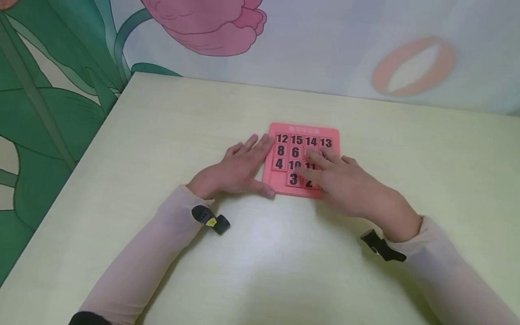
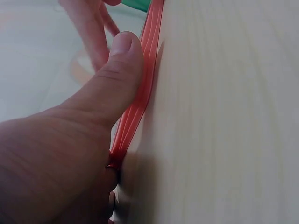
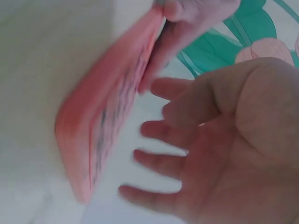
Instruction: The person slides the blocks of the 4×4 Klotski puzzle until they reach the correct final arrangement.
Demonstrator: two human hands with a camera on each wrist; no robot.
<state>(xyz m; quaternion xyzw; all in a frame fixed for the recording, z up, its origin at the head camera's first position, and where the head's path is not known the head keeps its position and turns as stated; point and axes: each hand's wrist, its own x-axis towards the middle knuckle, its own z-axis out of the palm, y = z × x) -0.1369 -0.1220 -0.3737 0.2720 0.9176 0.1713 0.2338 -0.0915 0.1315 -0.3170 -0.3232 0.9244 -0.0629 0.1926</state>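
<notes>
A pink number sliding puzzle (image 1: 277,184) lies flat on the table, its black-numbered tiles facing up. The top row reads 12, 15, 14, 13, and the bottom-left slot has no tile. Along the board's left edge rests my left hand (image 1: 239,169), fingers fairly straight, with the thumb (image 2: 124,60) touching the near edge by the corner. Over the right part of the tiles my right hand (image 1: 349,185) is spread, its fingers (image 3: 159,163) apart and hiding several tiles. In the right wrist view those fingers stand off the tile face; whether a fingertip touches a tile I cannot tell.
The pale wooden table (image 1: 260,271) stretches around the puzzle on all sides. Behind it stands a wall (image 1: 317,54) painted with flowers and leaves. Each wrist wears a black strap (image 1: 382,246) over a light sleeve.
</notes>
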